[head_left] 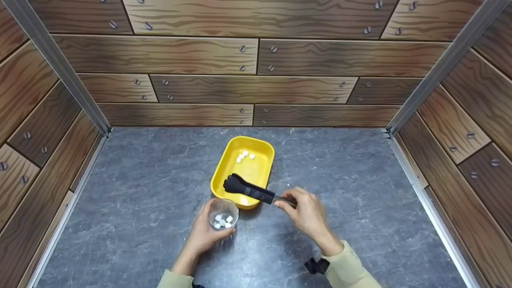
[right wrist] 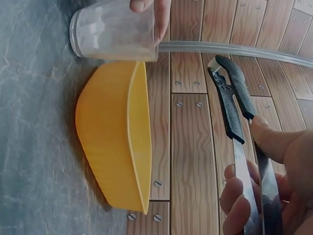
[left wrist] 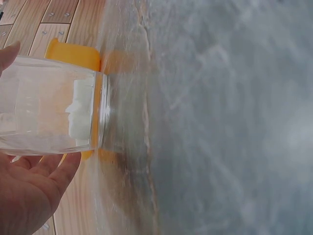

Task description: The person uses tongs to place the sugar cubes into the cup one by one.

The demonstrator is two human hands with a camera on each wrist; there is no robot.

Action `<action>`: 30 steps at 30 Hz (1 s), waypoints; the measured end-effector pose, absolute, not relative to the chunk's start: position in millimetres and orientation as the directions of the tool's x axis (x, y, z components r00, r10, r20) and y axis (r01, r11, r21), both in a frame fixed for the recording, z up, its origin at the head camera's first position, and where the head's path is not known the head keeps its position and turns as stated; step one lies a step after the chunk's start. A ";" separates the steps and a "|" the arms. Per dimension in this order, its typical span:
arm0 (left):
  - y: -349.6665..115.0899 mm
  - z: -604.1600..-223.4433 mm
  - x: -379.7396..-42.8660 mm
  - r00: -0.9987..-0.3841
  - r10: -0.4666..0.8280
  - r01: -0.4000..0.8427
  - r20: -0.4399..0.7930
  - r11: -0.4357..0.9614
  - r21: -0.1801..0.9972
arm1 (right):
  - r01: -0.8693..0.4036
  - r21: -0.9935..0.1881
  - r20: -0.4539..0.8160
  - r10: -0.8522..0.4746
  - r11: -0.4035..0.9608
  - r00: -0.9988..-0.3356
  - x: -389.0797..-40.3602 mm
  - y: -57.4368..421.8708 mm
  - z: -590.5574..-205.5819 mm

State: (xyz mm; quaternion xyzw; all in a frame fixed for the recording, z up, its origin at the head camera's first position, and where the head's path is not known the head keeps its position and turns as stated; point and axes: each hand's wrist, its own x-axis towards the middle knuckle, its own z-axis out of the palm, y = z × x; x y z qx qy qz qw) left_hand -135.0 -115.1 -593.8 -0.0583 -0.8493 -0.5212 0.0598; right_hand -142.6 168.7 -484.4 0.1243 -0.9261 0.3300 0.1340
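My left hand [head_left: 202,232] grips a clear plastic cup [left wrist: 44,107], thumb on one side and fingers on the other. Several white cubes [head_left: 223,221] lie in the bottom of the cup. In my right hand [head_left: 308,210] is a pair of tongs [right wrist: 252,161] with metal arms and black tips, held above the yellow tray [head_left: 262,172]. Between the tong tips, the right wrist view shows a white cube [right wrist: 213,63]; the head view hides it. More white cubes [head_left: 245,155] lie toward the far end of the tray.
The grey marbled tabletop [head_left: 352,180] extends around the tray. Wood-patterned panels [head_left: 256,88] stand at the back and both sides, with metal rails [head_left: 444,68] along the corners. The cup stands close to the tray's near edge.
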 end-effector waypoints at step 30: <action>-115.2 -595.9 -135.1 -0.981 0.038 0.191 0.193 0.419 0.888 | -0.229 -0.604 0.229 -0.109 0.764 -0.967 -140.3 173.0 -498.0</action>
